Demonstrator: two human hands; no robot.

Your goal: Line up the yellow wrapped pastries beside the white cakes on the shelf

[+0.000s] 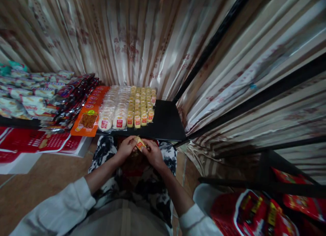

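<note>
My left hand (125,147) and my right hand (152,153) meet just below the front edge of a low black shelf (166,122). Both pinch one small yellow snack packet with a red label (140,143), held tilted between the fingertips. Directly ahead on the shelf lie rows of the same small yellow packets (141,105), beside rows of clear-wrapped round white cakes (113,109). The right end of the shelf top is bare black surface.
Orange flat packs (89,112), dark red wrappers (72,98) and pale packets (28,93) fill the shelf's left. Red-and-white boxes (38,144) sit on the floor at left. Red bags (252,212) lie under a black rack at lower right. Striped shiny curtains hang behind.
</note>
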